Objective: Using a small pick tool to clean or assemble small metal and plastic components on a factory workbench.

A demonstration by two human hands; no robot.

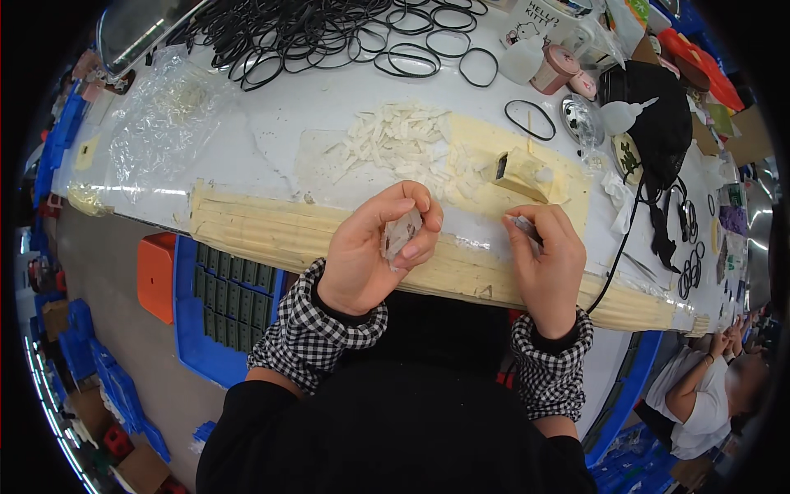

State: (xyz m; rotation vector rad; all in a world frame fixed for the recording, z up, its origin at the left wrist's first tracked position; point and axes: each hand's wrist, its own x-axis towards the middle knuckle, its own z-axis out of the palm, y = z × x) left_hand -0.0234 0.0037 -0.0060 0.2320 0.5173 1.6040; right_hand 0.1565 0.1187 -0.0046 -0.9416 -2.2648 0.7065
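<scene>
My left hand point(374, 247) is curled above the table's front edge, fingers closed on a small clear plastic piece point(401, 235) with reddish-brown marks. To its right, my right hand point(550, 259) pinches a small greyish thing point(525, 226) between thumb and fingers; its kind is too small to make out. Beyond both hands lies a loose pile of short white strips point(395, 136). Some strips spread onto a yellowish taped patch point(477, 136). On that patch, nearest my right hand, sits a small tan block point(527, 183) with a dark end.
Black rubber rings point(288, 33) are heaped at the back. A crumpled clear bag point(169, 123) lies left. Layered tan tape point(247, 235) covers the front edge. At right are a black bag point(658, 123) and a cable. Below left stands a blue crate point(202, 358); a co-worker point(687, 387) sits far right.
</scene>
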